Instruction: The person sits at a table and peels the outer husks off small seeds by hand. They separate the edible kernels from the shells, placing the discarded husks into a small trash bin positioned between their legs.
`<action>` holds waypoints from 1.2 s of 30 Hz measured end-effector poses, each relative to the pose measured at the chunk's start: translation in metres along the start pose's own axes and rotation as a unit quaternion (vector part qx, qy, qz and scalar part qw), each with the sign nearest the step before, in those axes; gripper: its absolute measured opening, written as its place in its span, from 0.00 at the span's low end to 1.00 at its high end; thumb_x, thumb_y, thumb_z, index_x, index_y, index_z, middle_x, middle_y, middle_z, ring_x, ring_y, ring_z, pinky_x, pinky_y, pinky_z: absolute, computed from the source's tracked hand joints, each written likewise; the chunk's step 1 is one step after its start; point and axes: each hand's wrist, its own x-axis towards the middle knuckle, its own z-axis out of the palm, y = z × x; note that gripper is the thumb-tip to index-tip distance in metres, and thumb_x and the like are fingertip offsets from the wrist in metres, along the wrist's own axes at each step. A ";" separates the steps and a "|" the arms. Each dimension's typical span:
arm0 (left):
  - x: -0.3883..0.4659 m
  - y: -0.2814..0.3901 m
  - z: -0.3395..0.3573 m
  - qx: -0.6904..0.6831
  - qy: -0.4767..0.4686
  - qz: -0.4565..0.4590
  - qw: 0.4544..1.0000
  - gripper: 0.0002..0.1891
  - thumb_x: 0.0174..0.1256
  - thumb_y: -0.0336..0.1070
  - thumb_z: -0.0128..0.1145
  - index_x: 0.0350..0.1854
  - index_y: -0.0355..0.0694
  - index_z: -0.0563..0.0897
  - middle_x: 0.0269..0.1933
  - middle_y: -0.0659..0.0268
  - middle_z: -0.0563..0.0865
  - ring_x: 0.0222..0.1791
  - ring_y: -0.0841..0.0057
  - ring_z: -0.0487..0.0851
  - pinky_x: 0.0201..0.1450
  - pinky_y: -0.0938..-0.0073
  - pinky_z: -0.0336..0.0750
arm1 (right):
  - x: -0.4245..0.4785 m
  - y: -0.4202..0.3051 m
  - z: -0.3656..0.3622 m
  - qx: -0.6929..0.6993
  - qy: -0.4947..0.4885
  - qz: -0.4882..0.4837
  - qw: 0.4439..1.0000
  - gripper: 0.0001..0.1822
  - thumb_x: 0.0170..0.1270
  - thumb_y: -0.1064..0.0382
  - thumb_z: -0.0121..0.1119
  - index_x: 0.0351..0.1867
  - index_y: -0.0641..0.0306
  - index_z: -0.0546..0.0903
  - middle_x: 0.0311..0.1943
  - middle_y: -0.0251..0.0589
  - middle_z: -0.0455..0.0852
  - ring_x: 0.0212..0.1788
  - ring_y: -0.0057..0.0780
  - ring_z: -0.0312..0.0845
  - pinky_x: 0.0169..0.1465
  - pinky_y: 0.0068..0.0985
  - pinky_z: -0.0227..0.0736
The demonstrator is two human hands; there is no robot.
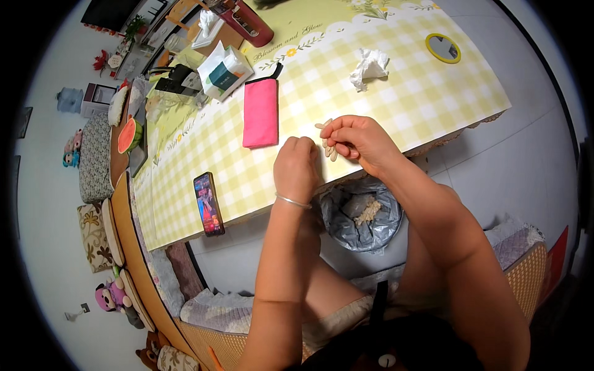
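Observation:
A small group of pale, flat seeds (331, 152), which look like pumpkin seeds in their shells, lies on the checked tablecloth (408, 106) near the table's front edge. My right hand (359, 139) is over the seeds with thumb and fingertips bent close together; whether a seed is between them is unclear. Just to the left, my left hand (297, 164) rests by the seeds with its fingers curled, so its fingertips and anything in them are hidden. Below the edge, a bin lined with a grey plastic bag (338, 232) holds a heap of pale shells (369, 212).
A pink pouch (261, 113) lies beyond my left hand, and a lit phone (208, 204) is at the front edge. Crumpled tissue (370, 67), a yellow-rimmed mirror (443, 48), a tissue pack (225, 72), a dark red flask (248, 23) and cut watermelon (130, 135) are farther off.

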 end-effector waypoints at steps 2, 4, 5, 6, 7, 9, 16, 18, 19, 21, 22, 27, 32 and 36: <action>0.000 0.007 -0.001 -0.056 0.051 -0.018 0.997 0.04 0.54 0.21 0.61 0.31 0.35 0.84 0.31 0.59 0.82 0.31 0.67 0.81 0.35 0.72 0.75 | -0.002 0.000 0.004 -0.042 0.010 -0.003 0.999 0.05 0.60 0.71 0.55 0.34 0.70 0.80 0.25 0.34 0.80 0.21 0.12 0.68 0.21 0.11 0.55; 0.001 0.015 -0.003 -0.141 0.114 -0.026 0.983 0.05 0.56 0.20 0.61 0.33 0.35 0.85 0.32 0.60 0.84 0.32 0.70 0.83 0.36 0.74 0.76 | -0.001 0.006 0.004 -0.068 -0.004 0.002 0.998 0.04 0.59 0.71 0.56 0.32 0.69 0.80 0.24 0.34 0.80 0.21 0.12 0.68 0.21 0.12 0.56; 0.000 0.019 -0.003 -0.146 0.121 -0.015 0.982 0.06 0.56 0.20 0.61 0.34 0.35 0.85 0.33 0.60 0.85 0.33 0.72 0.83 0.36 0.75 0.77 | -0.001 0.009 0.004 -0.082 -0.010 0.004 0.997 0.04 0.59 0.71 0.56 0.32 0.69 0.80 0.24 0.34 0.80 0.21 0.12 0.68 0.21 0.12 0.56; 0.000 0.023 -0.001 -0.151 0.129 -0.004 0.980 0.07 0.56 0.19 0.61 0.35 0.35 0.86 0.33 0.61 0.86 0.33 0.73 0.84 0.37 0.75 0.77 | -0.002 0.008 0.006 -0.065 -0.008 0.017 0.998 0.02 0.57 0.72 0.56 0.30 0.69 0.80 0.24 0.34 0.80 0.22 0.13 0.69 0.22 0.13 0.58; -0.001 0.025 -0.001 -0.157 0.137 0.007 0.978 0.07 0.56 0.19 0.62 0.36 0.35 0.86 0.34 0.61 0.87 0.34 0.74 0.85 0.37 0.76 0.78 | -0.001 0.009 0.006 -0.061 0.001 0.003 0.998 0.02 0.57 0.73 0.57 0.30 0.69 0.80 0.24 0.34 0.80 0.22 0.14 0.69 0.23 0.13 0.59; 0.001 0.027 -0.004 -0.105 0.130 0.037 0.985 0.09 0.54 0.19 0.63 0.36 0.36 0.86 0.32 0.60 0.87 0.32 0.71 0.85 0.37 0.76 0.78 | -0.001 0.011 0.005 -0.054 0.019 -0.025 0.998 0.01 0.56 0.74 0.57 0.29 0.69 0.80 0.23 0.34 0.80 0.22 0.14 0.70 0.24 0.14 0.61; -0.001 0.024 0.001 0.008 0.122 0.082 0.989 0.09 0.53 0.22 0.65 0.37 0.38 0.87 0.27 0.60 0.85 0.25 0.68 0.83 0.28 0.74 0.77 | -0.004 0.011 0.009 -0.103 0.063 -0.067 0.990 0.03 0.54 0.72 0.60 0.25 0.70 0.80 0.23 0.35 0.82 0.26 0.17 0.74 0.31 0.18 0.69; -0.003 0.023 0.001 0.032 0.116 0.088 0.989 0.09 0.52 0.22 0.65 0.36 0.39 0.87 0.26 0.61 0.85 0.24 0.68 0.82 0.26 0.73 0.76 | -0.004 0.012 0.009 -0.115 0.063 -0.075 0.989 0.04 0.55 0.71 0.61 0.25 0.70 0.80 0.23 0.35 0.82 0.26 0.17 0.74 0.31 0.18 0.70; -0.004 0.024 0.002 0.049 0.106 0.086 0.989 0.09 0.52 0.22 0.65 0.36 0.39 0.87 0.25 0.61 0.84 0.23 0.68 0.82 0.26 0.73 0.75 | -0.002 0.016 0.008 -0.124 0.065 -0.086 0.987 0.04 0.54 0.71 0.61 0.24 0.70 0.80 0.23 0.34 0.82 0.26 0.17 0.74 0.31 0.18 0.69; -0.006 0.024 0.002 0.071 0.093 0.086 0.989 0.10 0.51 0.22 0.65 0.36 0.39 0.87 0.25 0.61 0.84 0.23 0.68 0.82 0.25 0.72 0.75 | 0.002 0.023 0.006 -0.142 0.069 -0.105 0.982 0.05 0.54 0.70 0.62 0.24 0.70 0.80 0.23 0.33 0.82 0.26 0.16 0.73 0.31 0.18 0.69; -0.007 0.024 0.002 0.075 0.089 0.088 0.989 0.10 0.51 0.22 0.65 0.36 0.40 0.87 0.24 0.61 0.84 0.22 0.68 0.82 0.24 0.72 0.75 | 0.002 0.024 0.006 -0.185 0.075 -0.122 0.972 0.05 0.53 0.70 0.62 0.24 0.69 0.80 0.22 0.32 0.81 0.26 0.15 0.73 0.31 0.18 0.69; -0.007 0.026 0.001 0.036 0.092 0.075 0.992 0.12 0.50 0.20 0.64 0.37 0.39 0.88 0.25 0.61 0.84 0.22 0.69 0.82 0.24 0.74 0.74 | -0.003 0.016 0.010 -0.289 0.085 -0.163 0.940 0.05 0.51 0.69 0.64 0.24 0.67 0.80 0.21 0.31 0.80 0.26 0.14 0.71 0.30 0.18 0.68; -0.008 0.021 -0.007 -0.311 0.037 -0.152 0.937 0.09 0.56 0.21 0.64 0.40 0.28 0.85 0.32 0.59 0.87 0.28 0.77 0.85 0.33 0.79 0.81 | 0.000 0.011 0.004 -0.142 0.005 -0.088 0.986 0.04 0.53 0.71 0.63 0.25 0.67 0.80 0.21 0.30 0.79 0.25 0.13 0.71 0.28 0.15 0.64; -0.001 0.020 -0.014 -0.489 -0.012 -0.285 0.824 0.10 0.57 0.20 0.63 0.42 0.26 0.83 0.32 0.54 0.87 0.29 0.71 0.86 0.34 0.76 0.83 | -0.005 0.002 0.004 -0.082 -0.043 -0.056 0.994 0.04 0.57 0.71 0.62 0.27 0.68 0.79 0.21 0.32 0.81 0.24 0.14 0.75 0.26 0.12 0.62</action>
